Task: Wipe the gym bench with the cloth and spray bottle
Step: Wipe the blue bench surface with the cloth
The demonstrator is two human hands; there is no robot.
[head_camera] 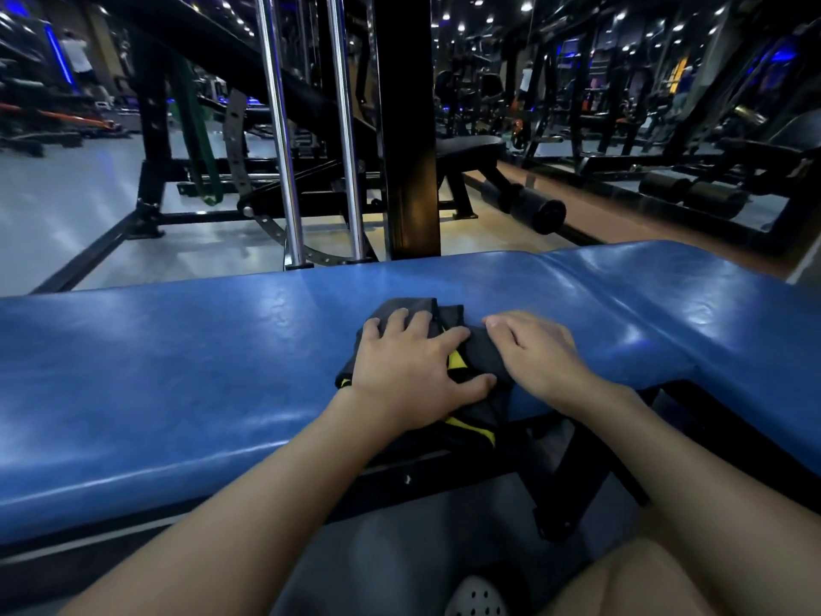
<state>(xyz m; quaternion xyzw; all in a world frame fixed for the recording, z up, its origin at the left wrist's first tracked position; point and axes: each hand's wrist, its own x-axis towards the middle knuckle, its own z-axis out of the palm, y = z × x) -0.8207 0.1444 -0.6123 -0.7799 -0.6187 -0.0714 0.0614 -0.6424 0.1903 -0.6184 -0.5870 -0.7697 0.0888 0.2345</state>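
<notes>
A blue padded gym bench (177, 371) runs across the view in front of me. On its middle lies a dark grey cloth (482, 353) with yellow stripes, partly hanging over the near edge. My left hand (413, 366) lies flat on the cloth with its fingers spread. My right hand (537, 349) rests on the cloth's right side with fingers bent over the fabric. No spray bottle is in view.
Behind the bench stand two chrome guide rods (280, 135) and a thick black post (411, 126) of a weight machine. A black bench with roller pads (533, 206) is behind on the right. Grey floor (66, 202) opens to the left. My knee (644, 580) is below.
</notes>
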